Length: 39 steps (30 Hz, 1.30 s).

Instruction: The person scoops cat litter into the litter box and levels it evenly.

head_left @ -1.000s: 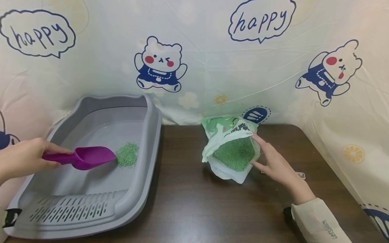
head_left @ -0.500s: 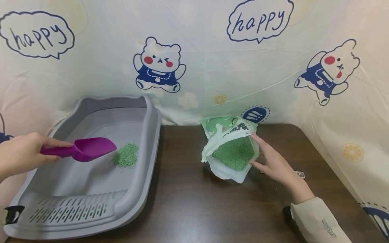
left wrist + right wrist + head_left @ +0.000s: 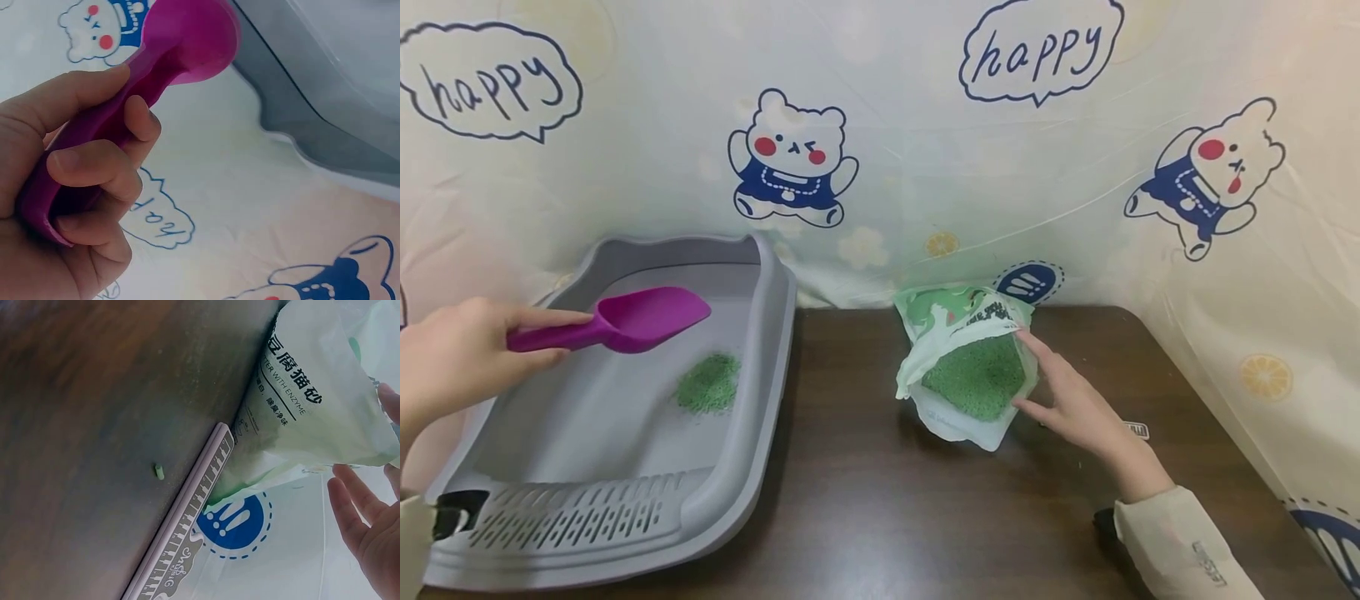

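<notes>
A purple scoop is held level above the grey tray; my left hand has its fingers curled round the handle, as the left wrist view shows. Inside the tray, below and right of the scoop, lies a small pile of green pellets. The green and white bag stands on the table with its mouth gaping, full of green pellets. At the bag's right edge, my right hand rests with extended, spread fingers touching the plastic. Part of the bag's printed side shows in the right wrist view.
Beside the bag a flat ruler-like strip marked "Music" lies on the brown table, near a single green pellet. Patterned cloth hangs behind the table and along the right side.
My left hand has raised the scoop away from the pile, up toward the tray's back. Between the pile and the scoop there is now a gap. My right hand has stayed at the bag.
</notes>
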Tool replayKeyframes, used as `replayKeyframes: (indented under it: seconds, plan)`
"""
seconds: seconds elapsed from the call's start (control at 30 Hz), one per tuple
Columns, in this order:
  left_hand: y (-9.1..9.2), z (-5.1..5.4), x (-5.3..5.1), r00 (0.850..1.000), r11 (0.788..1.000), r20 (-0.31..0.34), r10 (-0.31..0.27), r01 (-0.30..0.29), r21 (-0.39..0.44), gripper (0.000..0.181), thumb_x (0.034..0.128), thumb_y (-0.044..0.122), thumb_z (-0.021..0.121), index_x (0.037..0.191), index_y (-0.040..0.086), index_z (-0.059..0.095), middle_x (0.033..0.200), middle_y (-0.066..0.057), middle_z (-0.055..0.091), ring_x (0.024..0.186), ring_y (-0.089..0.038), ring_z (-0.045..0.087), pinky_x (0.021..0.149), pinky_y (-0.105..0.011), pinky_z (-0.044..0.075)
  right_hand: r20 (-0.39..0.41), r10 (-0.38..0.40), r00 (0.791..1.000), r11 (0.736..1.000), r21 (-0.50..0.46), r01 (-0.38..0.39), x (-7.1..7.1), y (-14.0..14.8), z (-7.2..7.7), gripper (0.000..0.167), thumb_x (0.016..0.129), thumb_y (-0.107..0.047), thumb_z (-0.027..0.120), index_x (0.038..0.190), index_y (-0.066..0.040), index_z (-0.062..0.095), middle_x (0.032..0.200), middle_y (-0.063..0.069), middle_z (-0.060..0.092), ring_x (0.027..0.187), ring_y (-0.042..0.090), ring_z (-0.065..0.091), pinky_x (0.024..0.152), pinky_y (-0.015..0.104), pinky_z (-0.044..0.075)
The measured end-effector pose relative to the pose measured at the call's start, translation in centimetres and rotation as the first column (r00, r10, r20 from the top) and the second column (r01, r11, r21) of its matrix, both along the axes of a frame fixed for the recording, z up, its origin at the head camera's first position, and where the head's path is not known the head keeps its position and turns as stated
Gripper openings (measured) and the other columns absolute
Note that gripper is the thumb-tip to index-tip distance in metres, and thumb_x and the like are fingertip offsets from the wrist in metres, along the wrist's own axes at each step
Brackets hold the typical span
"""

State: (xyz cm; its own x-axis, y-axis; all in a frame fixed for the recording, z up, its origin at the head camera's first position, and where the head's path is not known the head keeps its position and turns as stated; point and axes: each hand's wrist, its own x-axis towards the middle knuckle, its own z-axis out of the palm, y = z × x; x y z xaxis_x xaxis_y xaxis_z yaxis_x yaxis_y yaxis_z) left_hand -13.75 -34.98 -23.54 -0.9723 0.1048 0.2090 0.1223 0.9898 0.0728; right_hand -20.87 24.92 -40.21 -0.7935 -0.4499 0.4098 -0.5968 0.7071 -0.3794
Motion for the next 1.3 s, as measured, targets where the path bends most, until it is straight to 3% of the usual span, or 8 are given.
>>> replayKeyframes:
  seconds: [0.33, 0.47, 0.73, 1.1, 1.3]
  plan:
    - [2.7, 1.2, 0.8, 0.999, 1.0, 0.012, 0.031, -0.031, -0.001, 0.042, 0.0879, 0.025, 0.073, 0.128, 0.012, 0.068, 0.06, 0.0, 0.04, 0.056, -0.016, 0.035, 0.052, -0.03, 0.025, 0.009, 0.004, 1.0, 1.0, -0.009, -0.004, -0.2, 0.0, 0.3, 0.099, 0.08, -0.004, 0.08, 0.158, -0.015, 0.02, 0.151, 0.024, 0.041, 0.131, 0.04, 0.047, 0.099, 0.059, 0.047]
    - [3.7, 1.6, 0.8, 1.0, 1.0, -0.002, 0.011, -0.011, 0.0, 0.043, 0.087, 0.025, 0.075, 0.128, 0.015, 0.068, 0.063, -0.001, 0.043, 0.059, -0.018, 0.037, 0.055, -0.032, 0.026, 0.012, 0.008, 1.0, 1.0, -0.014, -0.008, -0.2, 0.0, 0.2, 0.099, 0.081, -0.003, 0.08, 0.158, -0.015, 0.02, 0.151, 0.025, 0.04, 0.132, 0.042, 0.046, 0.098, 0.06, 0.047]
    - [6.0, 1.4, 0.5, 1.0, 1.0, -0.011, 0.005, -0.004, 0.03, 0.045, 0.0883, 0.032, 0.074, 0.132, 0.023, 0.066, 0.068, -0.002, 0.049, 0.065, -0.019, 0.043, 0.056, -0.032, 0.028, 0.014, 0.01, 1.0, 1.0, -0.019, -0.01, -0.1, 0.0, -0.1, 0.098, 0.082, -0.005, 0.079, 0.159, -0.016, 0.019, 0.151, 0.025, 0.04, 0.131, 0.041, 0.047, 0.097, 0.058, 0.049]
    - [9.3, 1.0, 0.6, 0.996, 0.993, -0.048, -0.074, 0.078, 0.085, 0.044, 0.089, 0.025, 0.073, 0.132, 0.02, 0.066, 0.058, 0.004, 0.047, 0.057, -0.014, 0.039, 0.052, -0.029, 0.028, 0.004, 0.026, 1.0, 0.999, -0.031, -0.026, -0.2, 0.1, -0.2, 0.099, 0.082, -0.008, 0.079, 0.159, -0.016, 0.018, 0.151, 0.025, 0.04, 0.132, 0.04, 0.047, 0.098, 0.058, 0.048]
    - [10.7, 0.6, 0.5, 0.995, 0.982, -0.029, -0.098, 0.101, 0.159, 0.042, 0.0884, 0.021, 0.074, 0.13, 0.019, 0.067, 0.068, 0.001, 0.057, 0.058, -0.016, 0.043, 0.049, -0.028, 0.03, 0.001, 0.035, 0.999, 0.999, -0.026, -0.035, -0.1, 0.0, 0.0, 0.099, 0.082, -0.008, 0.079, 0.159, -0.015, 0.018, 0.151, 0.025, 0.041, 0.132, 0.04, 0.047, 0.099, 0.058, 0.047]
